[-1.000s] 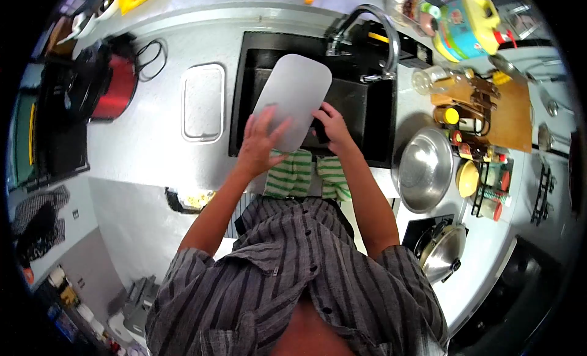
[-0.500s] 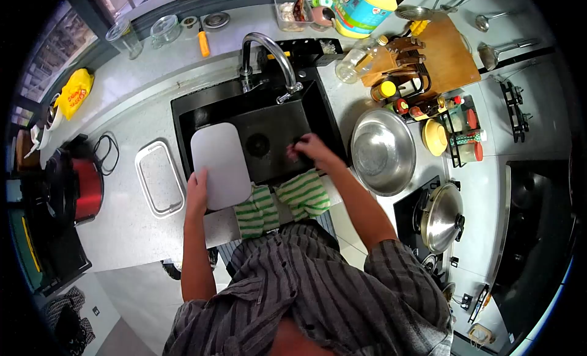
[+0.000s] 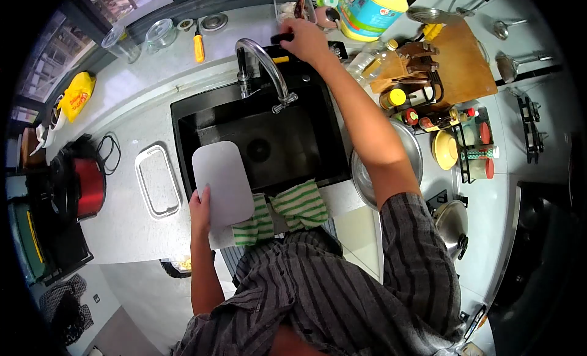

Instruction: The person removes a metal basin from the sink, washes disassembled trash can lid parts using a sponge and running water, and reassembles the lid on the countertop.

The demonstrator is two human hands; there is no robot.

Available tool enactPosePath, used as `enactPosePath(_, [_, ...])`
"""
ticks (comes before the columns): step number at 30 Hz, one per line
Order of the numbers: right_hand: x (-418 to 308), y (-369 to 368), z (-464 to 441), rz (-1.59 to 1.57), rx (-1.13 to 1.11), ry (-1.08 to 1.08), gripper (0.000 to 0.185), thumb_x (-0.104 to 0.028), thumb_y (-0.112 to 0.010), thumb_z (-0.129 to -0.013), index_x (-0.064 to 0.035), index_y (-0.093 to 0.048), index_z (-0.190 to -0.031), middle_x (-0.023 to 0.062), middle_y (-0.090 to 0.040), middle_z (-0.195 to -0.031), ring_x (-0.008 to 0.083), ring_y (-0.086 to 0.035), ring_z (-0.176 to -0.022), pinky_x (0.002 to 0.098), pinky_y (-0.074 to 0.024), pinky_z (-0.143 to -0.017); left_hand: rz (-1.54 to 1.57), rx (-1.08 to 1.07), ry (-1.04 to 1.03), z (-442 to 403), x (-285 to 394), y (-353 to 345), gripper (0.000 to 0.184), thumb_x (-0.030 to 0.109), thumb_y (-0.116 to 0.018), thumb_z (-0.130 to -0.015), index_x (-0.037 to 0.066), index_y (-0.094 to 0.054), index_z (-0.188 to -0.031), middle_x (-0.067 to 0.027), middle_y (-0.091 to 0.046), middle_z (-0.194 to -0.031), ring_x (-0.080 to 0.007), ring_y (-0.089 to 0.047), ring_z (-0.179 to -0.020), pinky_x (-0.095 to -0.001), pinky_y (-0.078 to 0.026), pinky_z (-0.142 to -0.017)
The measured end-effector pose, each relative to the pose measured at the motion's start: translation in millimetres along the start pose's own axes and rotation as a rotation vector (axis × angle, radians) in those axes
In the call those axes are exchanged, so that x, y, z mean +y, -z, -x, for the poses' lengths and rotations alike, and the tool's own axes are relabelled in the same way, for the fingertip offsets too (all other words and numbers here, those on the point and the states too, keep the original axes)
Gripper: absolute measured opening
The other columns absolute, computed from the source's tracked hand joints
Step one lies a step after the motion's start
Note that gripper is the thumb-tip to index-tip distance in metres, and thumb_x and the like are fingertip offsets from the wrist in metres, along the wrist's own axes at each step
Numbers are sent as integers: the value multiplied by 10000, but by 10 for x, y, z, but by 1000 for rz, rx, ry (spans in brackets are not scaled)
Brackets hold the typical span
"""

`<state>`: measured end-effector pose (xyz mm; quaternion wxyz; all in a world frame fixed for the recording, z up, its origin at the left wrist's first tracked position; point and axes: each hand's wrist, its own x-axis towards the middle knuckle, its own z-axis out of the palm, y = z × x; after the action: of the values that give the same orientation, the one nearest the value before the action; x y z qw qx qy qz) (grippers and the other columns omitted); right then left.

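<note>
My left hand (image 3: 200,208) grips the left edge of a light grey flat panel (image 3: 223,181) with rounded corners, perhaps a lid or tray. The panel is held over the front left part of the black sink (image 3: 183,133). Beyond the chrome faucet (image 3: 264,56), my right hand (image 3: 304,39) is closed on a small dark object (image 3: 282,38) whose kind I cannot make out. That hand is above the black caddy (image 3: 296,65) behind the sink. Two green-striped cloths (image 3: 299,205) hang over the sink's front edge.
A white rectangular frame (image 3: 140,175) lies on the counter left of the sink. To the right, a steel bowl (image 3: 411,142) is partly hidden by my right arm. Bottles, jars and a knife block (image 3: 388,74) crowd the right back. A red cooker (image 3: 88,185) stands far left.
My right hand has moved from inside the sink up and away to the caddy behind the faucet. My left hand still holds the grey panel, now slightly nearer to me in view.
</note>
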<state>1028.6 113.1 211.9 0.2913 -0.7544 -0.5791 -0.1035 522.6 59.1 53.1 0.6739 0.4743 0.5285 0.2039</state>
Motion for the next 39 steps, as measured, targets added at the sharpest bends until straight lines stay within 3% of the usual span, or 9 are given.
enactPosePath(15, [-4, -385, -106, 190, -482, 51, 476, -257, -856, -682, -95, -710, -1105, 173, -694, -1015, 348, -649, -1042, 441, -553, -852, 166, 87, -31, 76, -82, -180, 278, 268, -615, -1025, 24, -656, -1151, -31, -701, -1052, -89, -615, -909, -248, -492, -808])
enactPosePath(18, [63, -112, 65, -67, -106, 246, 491, -282, -869, -673, -91, -702, -1093, 176, -693, -985, 356, -645, -1023, 425, -541, -890, 156, 77, -36, 79, -85, -178, 288, 263, -616, -1024, 14, -649, -1167, -35, -701, -1063, -92, -618, -914, -248, -492, -813])
enactPosePath(22, [215, -51, 85, -79, -481, 69, 369, -210, -799, -762, -110, -690, -1101, 113, -672, -1103, 326, -619, -1081, 418, -517, -929, 147, 78, -24, 85, -34, -196, 306, 259, -616, -1024, 4, -638, -1192, -39, -700, -1076, -98, -622, -926, -250, -494, -824])
enactPosePath(25, [10, -63, 136, 9, -305, -66, 316, -176, -752, -806, -118, -692, -1110, 92, -681, -1096, 319, -635, -1045, 423, -527, -898, 137, 55, -35, 73, 49, -230, 310, 259, -610, -1026, 7, -635, -1203, -47, -702, -1085, -103, -625, -932, -253, -495, -832])
enactPosePath(28, [200, -218, 255, 6, 206, 209, 254, -215, -737, -843, -120, -710, -1077, 95, -702, -1003, 312, -672, -937, 415, -542, -833, 129, 66, -108, 77, 139, -311, 286, 262, -602, -1029, 21, -643, -1177, -23, -692, -1012, -76, -599, -858, -235, -481, -760])
enactPosePath(30, [-28, -15, 437, -235, 176, -130, 206, -222, -724, -880, -82, -716, -1030, 112, -702, -894, 276, -695, -870, 383, -545, -788, 85, 89, -91, 74, 67, -190, 238, 273, -600, -1028, 50, -650, -1098, 54, -618, -850, -23, -496, -701, -203, -401, -604])
enactPosePath(31, [2, 39, 606, -353, 114, -200, 189, -196, -700, -913, -37, -711, -1016, 121, -710, -864, 236, -696, -805, 351, -542, -746, 130, 100, -64, 77, 61, -164, 216, 284, -609, -1024, 73, -649, -1046, 98, -541, -782, -5, -405, -637, -196, -318, -542])
enactPosePath(35, [-169, -231, 2008, -477, -437, -433, 208, -217, -659, -970, -36, -728, -1048, 87, -714, -844, 139, -647, -769, 324, -533, -702, 229, 153, -95, 153, 216, -217, 322, 332, -541, -1053, 35, -650, -1117, 29, -641, -931, -53, -521, -832, -234, -443, -755])
enactPosePath(39, [-1365, -511, 2697, -1398, -1106, -1039, 652, -434, -629, -987, -61, -434, -1485, 140, -561, -1382, 255, -564, -1227, 400, -508, -985, 162, 78, -42, 112, 111, -185, 386, 370, -499, -1063, 20, -649, -1125, -4, -661, -986, -72, -559, -907, -248, -459, -814])
